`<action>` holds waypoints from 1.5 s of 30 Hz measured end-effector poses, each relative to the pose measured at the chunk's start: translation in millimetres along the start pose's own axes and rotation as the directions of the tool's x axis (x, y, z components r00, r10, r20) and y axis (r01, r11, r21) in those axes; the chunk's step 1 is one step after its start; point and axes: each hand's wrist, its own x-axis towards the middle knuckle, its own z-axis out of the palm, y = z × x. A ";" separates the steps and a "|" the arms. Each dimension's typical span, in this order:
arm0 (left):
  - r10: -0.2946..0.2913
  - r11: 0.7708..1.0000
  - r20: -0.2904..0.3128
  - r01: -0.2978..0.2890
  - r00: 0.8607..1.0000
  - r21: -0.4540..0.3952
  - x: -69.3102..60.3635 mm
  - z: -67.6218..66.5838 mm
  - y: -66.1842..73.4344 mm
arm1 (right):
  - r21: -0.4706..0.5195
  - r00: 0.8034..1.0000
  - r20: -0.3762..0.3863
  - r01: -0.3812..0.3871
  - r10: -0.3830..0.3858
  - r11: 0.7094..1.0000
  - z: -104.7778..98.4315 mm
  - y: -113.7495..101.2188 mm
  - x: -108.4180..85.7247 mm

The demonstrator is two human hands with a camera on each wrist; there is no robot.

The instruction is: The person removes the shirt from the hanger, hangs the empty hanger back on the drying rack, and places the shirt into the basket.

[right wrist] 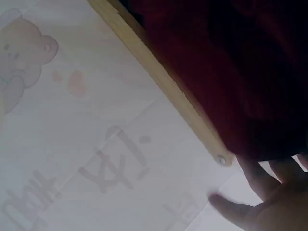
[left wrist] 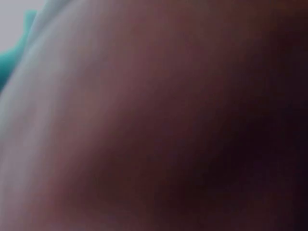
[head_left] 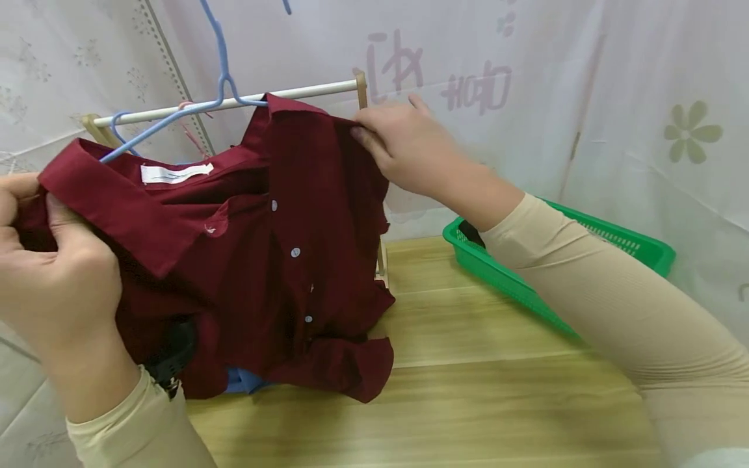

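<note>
A dark red button-up shirt with a white neck label hangs open-necked before me. A light blue hanger sits in its neck opening; its neck rises past the top of the head view, and its far arm is hidden by the cloth. My left hand grips the shirt at the collar's left end, thumb on the front. At the opposite shoulder, my right hand pinches the cloth. The right wrist view shows fingers at the shirt's edge. Skin, dark and blurred, fills most of the left wrist view.
Behind the shirt stands a rack with a white rod and wooden posts. Another blue hanger and a pink one hang there. A green basket rests on the wooden table at right. Blue cloth shows below the shirt.
</note>
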 end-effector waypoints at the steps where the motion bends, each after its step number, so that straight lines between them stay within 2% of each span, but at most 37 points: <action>1: 0.008 0.997 0.014 -0.007 1.000 -0.074 -0.3 2.7 1.5 | 0.024 1.000 -0.023 -0.004 0.004 1.000 -2.2 2.7 -4.4; 3: 0.052 0.974 0.056 -0.038 0.997 -0.221 -1.5 10.1 2.0 | 0.068 0.998 -0.054 -0.021 0.025 0.997 -6.5 10.5 -14.5; 5: 0.099 0.928 0.119 -0.049 0.988 -0.369 -3.5 19.1 0.6 | 0.096 0.996 -0.079 -0.042 0.050 0.995 -9.5 19.9 -25.7; 6: 0.114 0.901 0.159 -0.034 0.981 -0.433 -4.9 23.6 -0.9 | 0.093 0.994 -0.089 -0.047 0.055 0.995 -10.8 24.9 -31.7; 7: 0.135 0.882 0.206 -0.023 0.969 -0.471 -6.7 27.6 -2.7 | 0.087 0.993 -0.101 -0.049 0.057 0.995 -11.9 29.6 -37.9; 9: 0.142 0.862 0.310 0.036 0.940 -0.506 -12.5 34.3 -6.0 | 0.082 0.992 -0.105 -0.067 0.075 0.994 -13.6 38.6 -50.8; 11: 0.143 0.867 0.402 0.082 0.904 -0.492 -18.5 38.6 -8.7 | 0.084 0.991 -0.092 -0.091 0.098 0.992 -16.4 44.4 -63.6; 13: 0.139 0.889 0.479 0.104 0.867 -0.446 -24.4 41.4 -10.0 | 0.088 0.990 -0.071 -0.115 0.121 0.990 -18.4 48.8 -75.5; 15: 0.126 0.909 0.534 0.118 0.836 -0.399 -29.8 43.6 -10.5 | 0.086 0.989 -0.050 -0.131 0.136 0.988 -19.4 51.7 -86.3; 17: 0.129 0.927 0.572 0.106 0.810 -0.360 -34.9 46.4 -11.4 | 0.082 0.989 -0.037 -0.142 0.146 0.986 -19.3 52.9 -96.5; 19: 0.135 0.934 0.595 0.100 0.793 -0.344 -40.3 50.2 -13.4 | 0.074 0.988 -0.024 -0.153 0.155 0.985 -16.7 55.0 -105.1; 25: 0.128 0.929 0.640 0.134 0.758 -0.345 -60.7 62.9 -28.2 | 0.077 0.977 0.036 -0.210 0.208 0.975 -4.4 59.4 -125.3; 29: 0.106 0.932 0.672 0.163 0.733 -0.325 -75.6 71.7 -40.3 | 0.120 0.942 0.136 -0.324 0.308 0.938 1.5 61.3 -141.1; 32: 0.079 0.934 0.688 0.186 0.721 -0.303 -85.9 76.5 -46.8 | 0.153 0.915 0.186 -0.387 0.358 0.910 6.4 62.0 -152.4; 37: 0.037 0.939 0.700 0.214 0.713 -0.268 -101.7 79.6 -54.3 | 0.185 0.913 0.186 -0.395 0.363 0.900 17.1 61.0 -170.7; 40: 0.022 0.942 0.710 0.223 0.704 -0.251 -110.1 79.7 -57.7 | 0.200 0.905 0.188 -0.415 0.380 0.888 22.6 58.5 -181.5; 45: -0.017 0.942 0.735 0.257 0.678 -0.215 -123.2 78.1 -60.7 | 0.207 0.888 0.192 -0.452 0.417 0.868 28.2 54.7 -196.2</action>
